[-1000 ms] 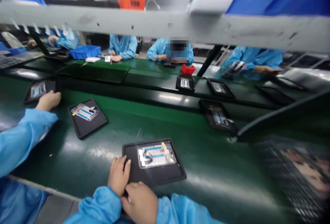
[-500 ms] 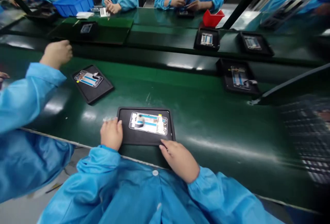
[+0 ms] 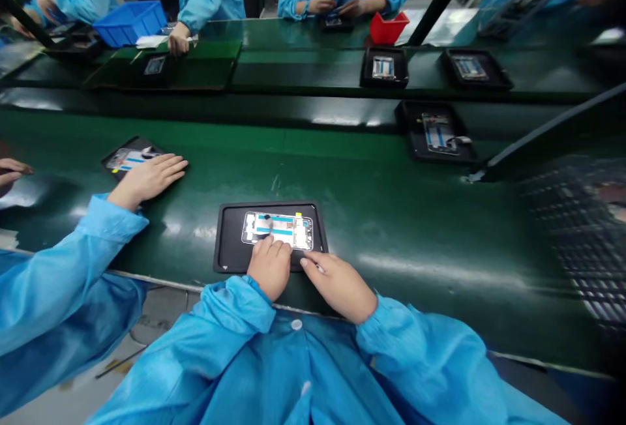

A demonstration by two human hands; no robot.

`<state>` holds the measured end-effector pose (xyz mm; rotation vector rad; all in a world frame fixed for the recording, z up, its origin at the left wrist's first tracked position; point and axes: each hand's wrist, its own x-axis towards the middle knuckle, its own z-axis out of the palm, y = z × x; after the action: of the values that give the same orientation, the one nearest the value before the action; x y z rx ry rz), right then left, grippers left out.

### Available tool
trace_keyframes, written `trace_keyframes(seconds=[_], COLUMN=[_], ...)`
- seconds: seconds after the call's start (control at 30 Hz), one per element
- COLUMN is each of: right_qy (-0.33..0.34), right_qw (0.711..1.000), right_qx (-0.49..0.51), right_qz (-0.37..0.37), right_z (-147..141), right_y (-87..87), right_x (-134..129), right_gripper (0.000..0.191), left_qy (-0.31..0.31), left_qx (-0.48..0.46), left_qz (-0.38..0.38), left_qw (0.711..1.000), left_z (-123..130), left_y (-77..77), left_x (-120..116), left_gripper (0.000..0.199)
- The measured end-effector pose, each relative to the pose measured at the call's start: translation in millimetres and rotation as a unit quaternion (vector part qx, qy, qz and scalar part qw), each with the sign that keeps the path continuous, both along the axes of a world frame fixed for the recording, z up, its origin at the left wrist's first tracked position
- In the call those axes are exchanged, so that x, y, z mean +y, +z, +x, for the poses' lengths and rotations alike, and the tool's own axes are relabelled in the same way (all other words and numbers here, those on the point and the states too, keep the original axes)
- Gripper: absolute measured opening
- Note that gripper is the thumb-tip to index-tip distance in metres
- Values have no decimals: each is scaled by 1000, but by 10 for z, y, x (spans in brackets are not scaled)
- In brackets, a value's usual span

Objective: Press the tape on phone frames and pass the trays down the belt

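A black tray lies on the green bench in front of me, with an opened phone in it, showing blue strips and a yellow tab. My left hand is over the tray's front edge, its fingertips at the phone's lower edge; whether they grip it is hidden. At the tray's front right corner is my right hand, thumb and fingers closed around a small, thin light-coloured item too small to name.
At the left, another person's hand reaches over a second tray. More trays, one at the right, hold phones. Across the bench are a blue bin, a red bin and people in blue. A metal bar slants at right.
My left hand has moved right from the tray's left edge to the phone. The neighbour's hand has come down and right over the second tray, which has shifted left. A person opposite reaches forward.
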<state>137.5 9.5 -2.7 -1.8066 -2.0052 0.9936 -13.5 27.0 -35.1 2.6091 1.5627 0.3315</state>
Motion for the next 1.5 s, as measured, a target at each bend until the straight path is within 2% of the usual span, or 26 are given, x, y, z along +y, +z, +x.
trace_keyframes(seconds=[0.17, 0.27, 0.4, 0.47, 0.57, 0.63, 0.77, 0.87, 0.97, 1.07, 1.13, 1.3, 1.4, 1.5], right_qy=[61, 68, 91, 87, 60, 21, -113, -199, -308, -412, -441, -387, -355, -339], right_qw=[996, 993, 992, 995, 994, 982, 927, 884, 849, 815, 807, 873, 878, 876], right_qx=[-60, -83, -78, -47, 44, 104, 182, 251, 316, 370, 382, 276, 244, 256], right_qz=[39, 50, 37, 4, -86, -159, -307, -340, -290, -171, -89, 114, 208, 228], right_z=[-72, -79, -49, -17, 52, 97, 121, 97, 103, 141, 158, 107, 53, 18], right_y=[17, -2, 30, 60, 75, 58, -7, -52, -104, -172, -217, -336, -449, -565], right_x=[151, 200, 212, 205, 189, 176, 156, 160, 199, 249, 252, 118, 39, 6], right_gripper=[34, 33, 30, 31, 29, 25, 22, 16, 14, 22, 29, 33, 26, 23], left_qy=[-32, -34, -46, -73, -127, -145, -125, -97, -64, -47, -43, -36, -26, -21], left_qx=[36, 36, 36, 30, -1, -22, -49, -56, -37, -7, 6, 18, 17, 17], left_qz=[3, 5, 14, 18, 17, 24, 57, 78, 82, 70, 63, 47, 48, 47], left_qw=[999, 999, 998, 997, 992, 989, 989, 991, 994, 996, 997, 998, 998, 999], left_z=[-25, -12, -27, -49, -74, -71, -11, 61, 132, 185, 206, 221, 229, 243], left_y=[-26, -42, -54, -50, -41, -41, -51, -55, -70, -105, -127, -134, -120, -104], left_x=[23, 36, 43, 25, -30, -71, -115, -117, -111, -107, -106, -101, -95, -84], left_gripper=[21, 20, 19, 20, 22, 22, 20, 17, 15, 10, 8, 8, 10, 10])
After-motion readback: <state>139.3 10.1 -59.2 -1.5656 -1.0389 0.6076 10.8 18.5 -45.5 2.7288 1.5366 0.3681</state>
